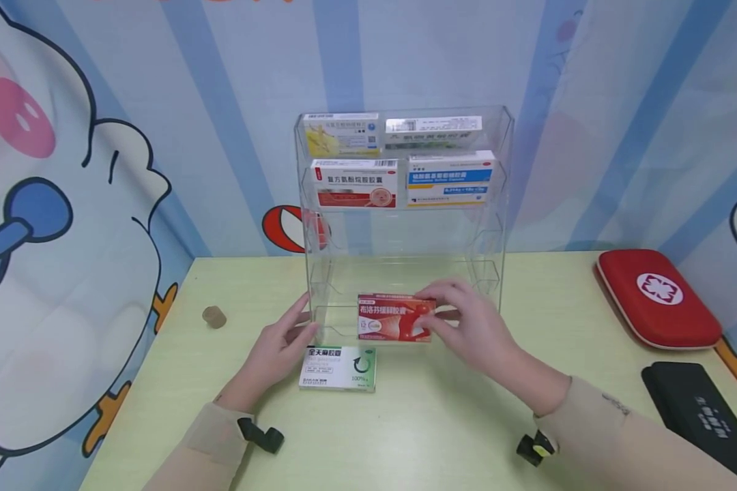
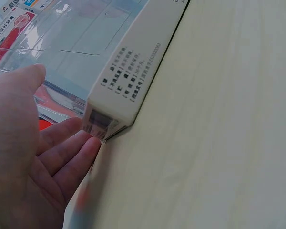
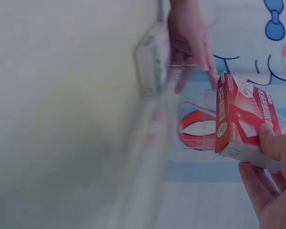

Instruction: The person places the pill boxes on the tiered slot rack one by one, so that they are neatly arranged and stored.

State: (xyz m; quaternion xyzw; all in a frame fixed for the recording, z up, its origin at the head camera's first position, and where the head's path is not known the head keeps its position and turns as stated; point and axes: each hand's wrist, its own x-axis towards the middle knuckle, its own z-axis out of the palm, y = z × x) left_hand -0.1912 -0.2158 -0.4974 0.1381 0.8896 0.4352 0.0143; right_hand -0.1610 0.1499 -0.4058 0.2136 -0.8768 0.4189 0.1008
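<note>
My right hand [image 1: 467, 324] pinches a red medicine box [image 1: 383, 319] between thumb and fingers, in front of the bottom tier of a clear acrylic display rack [image 1: 405, 235]. The right wrist view shows the same red box [image 3: 245, 112] with the thumb on its printed face. At the rack's lower left side is my left hand [image 1: 280, 348], its fingers fairly straight and the thumb apart from them. Just below that corner, a white and green medicine box [image 1: 338, 368] is at the rack's front; its printed side [image 2: 128, 76] shows in the left wrist view.
The rack's upper tiers hold a yellow and white box [image 1: 342, 136], a white and green box [image 1: 432, 133], a red and white box [image 1: 355, 184] and a blue and white box [image 1: 450, 179]. A small brown cylinder [image 1: 213, 316] stands left; a red case [image 1: 657, 300] and black pouch [image 1: 703, 416] lie right.
</note>
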